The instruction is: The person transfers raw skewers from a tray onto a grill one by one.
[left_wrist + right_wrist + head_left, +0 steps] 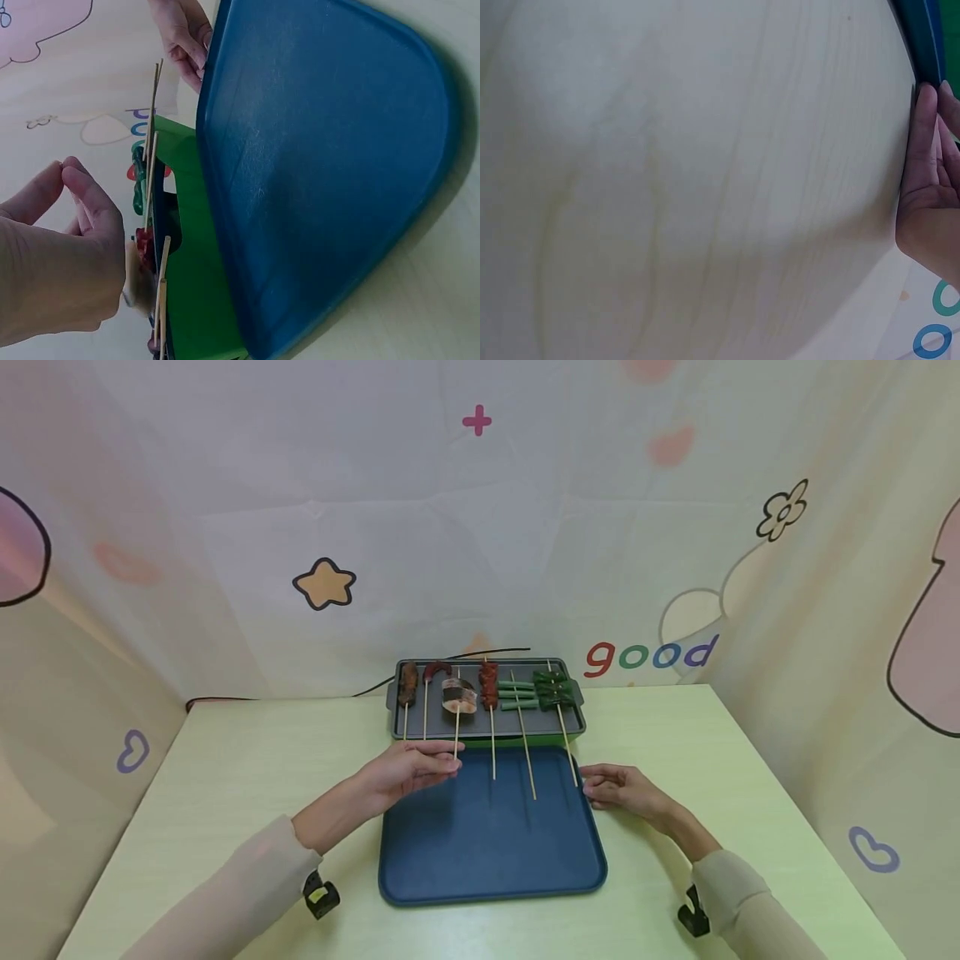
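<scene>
My left hand (408,770) pinches the wooden stick of a skewer with a dark-banded fish slice (459,695). This skewer is at the grill pan (467,727); whether the fish touches the pan cannot be told. In the left wrist view, the left hand (71,240) has thumb and fingertip together, with the stick mostly hidden. In front of the pan lies a blue tray (495,852). At its right side my right hand (628,789) grips the rim between thumb and fingers. The right wrist view shows the right hand (934,169) at the tray's edge (922,45).
Other skewers lie across the pan: brown meat (407,685), a curled red piece (437,671), red chunks (488,685), green stalks (517,695) and green leaves (553,688). Their sticks overhang the tray. A black cord (225,698) runs behind, before a printed curtain (480,527).
</scene>
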The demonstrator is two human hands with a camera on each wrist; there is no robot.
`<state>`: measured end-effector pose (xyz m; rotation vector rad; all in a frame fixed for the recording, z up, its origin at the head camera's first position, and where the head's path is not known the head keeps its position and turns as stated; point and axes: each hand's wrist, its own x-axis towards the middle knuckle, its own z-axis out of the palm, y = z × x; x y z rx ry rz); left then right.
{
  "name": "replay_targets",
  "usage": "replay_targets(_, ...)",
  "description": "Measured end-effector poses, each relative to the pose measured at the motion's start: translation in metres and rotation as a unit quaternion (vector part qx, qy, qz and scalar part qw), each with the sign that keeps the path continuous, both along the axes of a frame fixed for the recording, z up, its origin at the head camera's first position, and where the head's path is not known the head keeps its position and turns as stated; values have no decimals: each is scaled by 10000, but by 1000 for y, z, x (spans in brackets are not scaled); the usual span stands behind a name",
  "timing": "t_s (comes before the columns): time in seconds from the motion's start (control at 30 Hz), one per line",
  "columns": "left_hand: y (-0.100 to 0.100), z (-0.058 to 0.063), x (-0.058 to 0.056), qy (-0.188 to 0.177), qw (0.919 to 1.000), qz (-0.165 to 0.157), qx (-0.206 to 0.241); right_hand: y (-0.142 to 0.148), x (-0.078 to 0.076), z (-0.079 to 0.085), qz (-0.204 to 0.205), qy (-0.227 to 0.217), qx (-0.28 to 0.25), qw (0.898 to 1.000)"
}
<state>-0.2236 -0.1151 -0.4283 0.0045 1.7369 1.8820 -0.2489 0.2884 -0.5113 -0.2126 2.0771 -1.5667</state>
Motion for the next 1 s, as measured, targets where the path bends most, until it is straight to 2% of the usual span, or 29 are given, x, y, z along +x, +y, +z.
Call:
replay_targets(0.2,5,-1,-2,-13,9999,140,-56,-2,0,0,-55,-34,63,10000)
replay_targets(0.33,8,0,-2,310,9986,285,-318,-1,0,1,-66,-27,63,10000)
replay_targets(0.5,13,-2,1,777,9936,213,-797,0,0,1,-117,-59,91,9999)
replay_targets(0.77,17,-4,17,735,9917,-128,-1042,-2,1,0,-104,-80,49,9999)
replay_targets(0.83,18,-3,21,782,9891,-232,-1225,-2,1,1,-116,-74,50,9999)
replay_targets(1.0,19,-3,30,850,9829,-256,-1614,-1,1,1,-119,-59,21,9999)
